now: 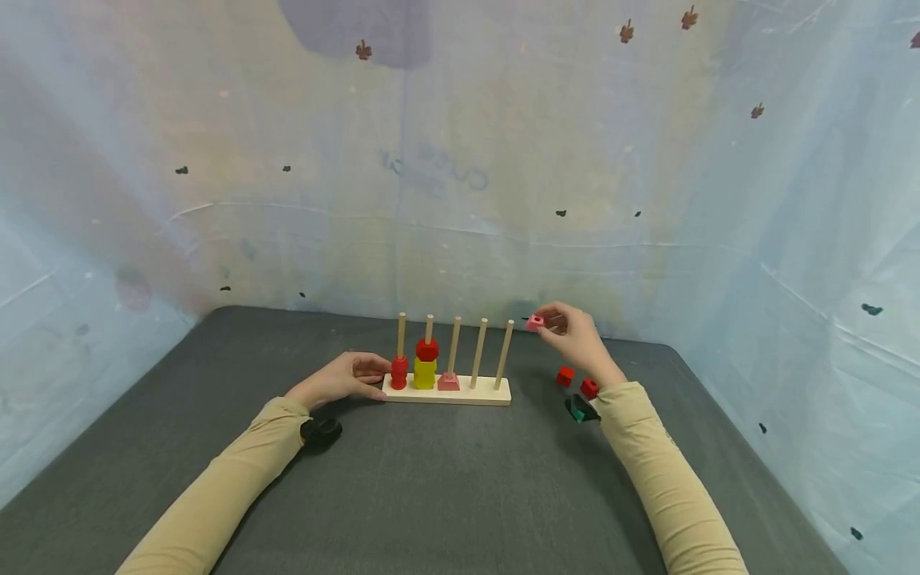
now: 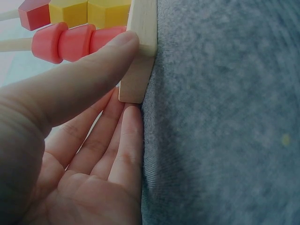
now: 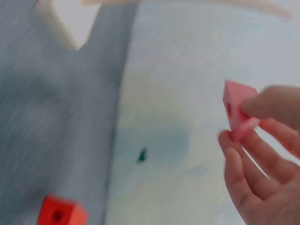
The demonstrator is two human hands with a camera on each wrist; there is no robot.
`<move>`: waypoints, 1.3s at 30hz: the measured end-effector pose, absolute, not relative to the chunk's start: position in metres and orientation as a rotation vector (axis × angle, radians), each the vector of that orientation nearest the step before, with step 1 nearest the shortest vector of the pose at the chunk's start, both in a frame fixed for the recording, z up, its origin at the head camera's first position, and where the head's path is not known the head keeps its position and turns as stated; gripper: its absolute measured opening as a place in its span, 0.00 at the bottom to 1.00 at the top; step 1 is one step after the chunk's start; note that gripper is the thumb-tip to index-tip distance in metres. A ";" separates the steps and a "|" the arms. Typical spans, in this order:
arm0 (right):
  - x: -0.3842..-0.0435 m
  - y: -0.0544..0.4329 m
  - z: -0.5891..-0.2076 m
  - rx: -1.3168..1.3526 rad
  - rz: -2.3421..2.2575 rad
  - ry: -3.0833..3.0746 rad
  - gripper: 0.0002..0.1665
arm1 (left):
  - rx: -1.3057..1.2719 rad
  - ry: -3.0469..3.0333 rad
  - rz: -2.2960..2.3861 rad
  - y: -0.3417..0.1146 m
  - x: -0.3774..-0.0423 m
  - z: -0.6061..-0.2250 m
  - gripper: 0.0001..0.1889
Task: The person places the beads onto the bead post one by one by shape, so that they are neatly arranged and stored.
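Hanging behind the table [image 1: 460, 495], a pale curtain [image 1: 460, 96] carries faint bluish marks [image 1: 434, 164] that resemble lettering but are too dim to read. It also bears five brown leaf shapes [image 1: 363, 50], one cut off at the edge of the head view. On the table stands one pale wooden base [image 1: 460, 397] with five upright pegs [image 1: 478, 351]. Counting from the person's left, the first peg holds a stack of three red beads [image 2: 77, 42]; the second holds two yellow blocks [image 1: 425, 374] with one red block [image 1: 427, 350] on top; the third holds one pink block [image 1: 449, 382], down against the base. The fourth and fifth show bare wood all the way down. The left hand [image 1: 345, 377] grips the near end of the base, thumb at its front edge, other fingers fairly straight against the far corner. The right hand [image 1: 575, 335], raised beyond the fifth peg, pinches one more pink block [image 1: 534, 322], whose hole shows, between thumb and fingertips. Below it, two red cubes [image 1: 565, 376] lie on the table, near each other. Both sleeves [image 1: 230, 479] are tan.
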State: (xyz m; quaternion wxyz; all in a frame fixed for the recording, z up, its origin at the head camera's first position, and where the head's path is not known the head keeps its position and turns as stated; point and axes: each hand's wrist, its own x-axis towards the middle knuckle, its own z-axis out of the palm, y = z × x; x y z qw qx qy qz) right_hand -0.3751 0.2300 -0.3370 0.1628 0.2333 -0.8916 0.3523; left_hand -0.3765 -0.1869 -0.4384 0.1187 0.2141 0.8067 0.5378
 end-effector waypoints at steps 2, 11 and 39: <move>-0.372 0.223 -0.329 0.671 1.049 -2.465 0.16 | 0.636 2.362 1.565 -0.187 -0.377 -0.439 0.30; -0.337 0.177 -0.298 0.767 1.338 -2.180 0.18 | 0.623 2.367 1.562 -0.186 -0.375 -0.439 0.29; -0.321 0.110 -0.310 0.942 1.356 -2.133 0.18 | 0.663 2.373 1.563 -0.185 -0.377 -0.437 0.28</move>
